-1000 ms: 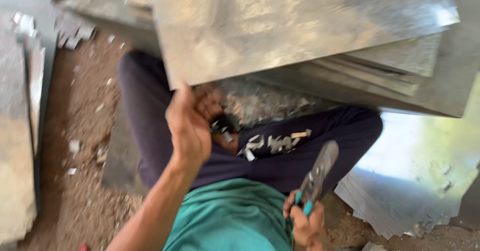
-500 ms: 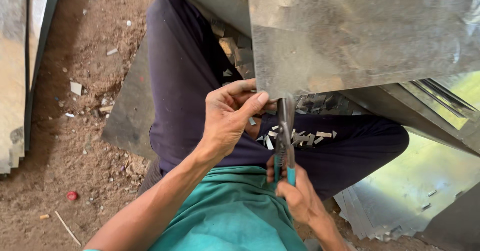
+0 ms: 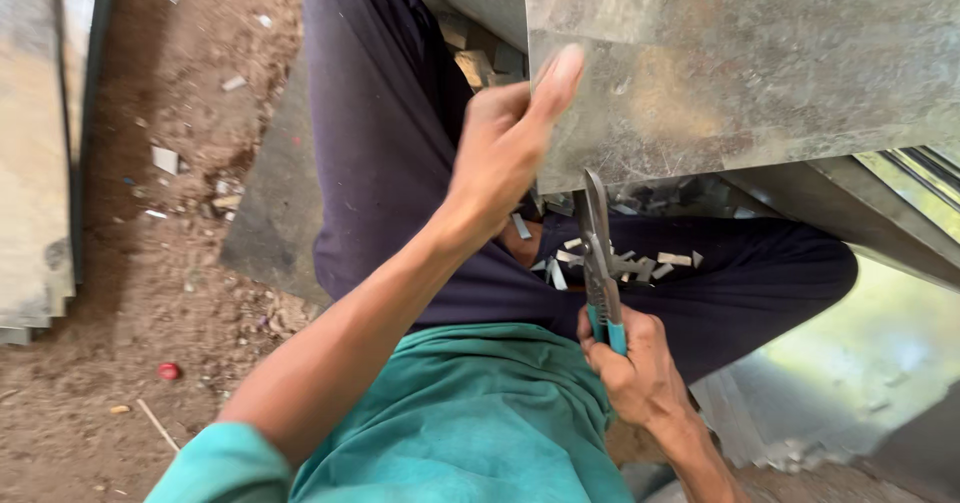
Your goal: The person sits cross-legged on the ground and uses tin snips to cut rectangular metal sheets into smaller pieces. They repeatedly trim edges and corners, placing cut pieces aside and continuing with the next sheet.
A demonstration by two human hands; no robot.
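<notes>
Person sits on a dirt floor [image 3: 150, 263], legs in dark trousers [image 3: 390, 163], teal shirt [image 3: 470, 413] near the camera. Left hand [image 3: 505, 148] grips the lower left corner of a grey metal sheet [image 3: 740, 63], thumb pressed flat on the sheet face, fingers curled behind the edge. Right hand [image 3: 635, 363] is clenched around the teal handles of tin snips [image 3: 598, 258], held near the lap, blades pointing up and far, tips at the sheet's bottom edge just right of the left hand. Cannot tell whether the blades are biting the metal or only touching. The sheet is tilted over the legs, filling the upper right. Small metal offcuts [image 3: 620, 263] lie scattered on the lap around the snips. More metal sheets stacked [image 3: 40, 163] at the far left edge on the floor. A small red cap [image 3: 168, 371] lies on the dirt at lower left. Another shiny sheet [image 3: 850, 383] lies low on the right, blurred.
</notes>
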